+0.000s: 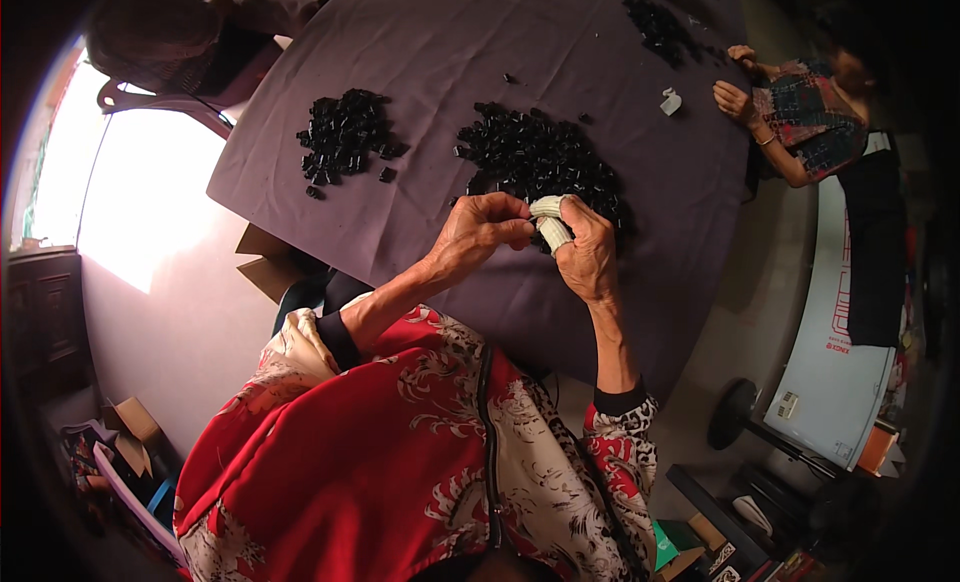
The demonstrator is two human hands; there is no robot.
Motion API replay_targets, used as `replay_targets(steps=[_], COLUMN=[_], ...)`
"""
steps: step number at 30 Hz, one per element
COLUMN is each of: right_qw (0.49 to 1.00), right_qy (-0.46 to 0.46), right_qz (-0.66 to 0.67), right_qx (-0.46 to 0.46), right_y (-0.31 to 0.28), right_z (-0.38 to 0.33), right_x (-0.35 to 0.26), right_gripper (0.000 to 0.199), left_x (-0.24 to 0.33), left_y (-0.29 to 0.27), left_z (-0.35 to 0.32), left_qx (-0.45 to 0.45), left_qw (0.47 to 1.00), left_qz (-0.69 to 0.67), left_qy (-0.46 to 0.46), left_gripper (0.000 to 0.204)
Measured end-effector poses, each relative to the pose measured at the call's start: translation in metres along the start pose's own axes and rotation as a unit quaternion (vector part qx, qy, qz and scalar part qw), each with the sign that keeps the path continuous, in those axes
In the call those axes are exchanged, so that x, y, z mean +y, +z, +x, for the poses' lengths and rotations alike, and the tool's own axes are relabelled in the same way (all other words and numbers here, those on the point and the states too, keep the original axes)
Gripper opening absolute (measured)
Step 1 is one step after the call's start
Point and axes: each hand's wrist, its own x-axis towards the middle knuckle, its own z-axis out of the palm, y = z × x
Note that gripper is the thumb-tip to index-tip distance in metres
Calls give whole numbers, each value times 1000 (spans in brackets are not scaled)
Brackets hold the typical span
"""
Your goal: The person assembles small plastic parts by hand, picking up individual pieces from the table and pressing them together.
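Note:
My right hand (587, 252) wears white ribbed finger covers (555, 236), apparently on its thumb and forefinger, which are bent toward each other. Close against their tips, my left hand (487, 225) is closed, thumb and fingers pinched together. Something small and dark seems to sit where the two hands meet, too small to name. Both hands are over the near edge of a large pile of small glossy black pieces (540, 157), partly hiding it. To the left lies a smaller pile of the same black pieces (345, 137).
A purple-grey cloth (440, 72) covers the table. Across at the right, another person's hands (735, 100) are at the edge, near a small white object (670, 102) and a far black pile (660, 27). An open cardboard box (268, 262) stands below the table's left edge.

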Motion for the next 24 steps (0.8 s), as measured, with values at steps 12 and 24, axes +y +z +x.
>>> replay_targets(steps=[12,24], right_qw=[998,947], right_qy=[22,-107], right_qz=[-64,-303], right_qx=[0,-27], right_y=[3,14], right_z=[-10,-12], right_x=[-1,4], right_gripper=[26,21], left_x=[-12,-28], left_y=[-2,4], left_z=[2,1], left_qx=[19,30], left_qw=[984,974], left_qz=[-151,-203], left_qy=[-88,-94], left_gripper=[14,13])
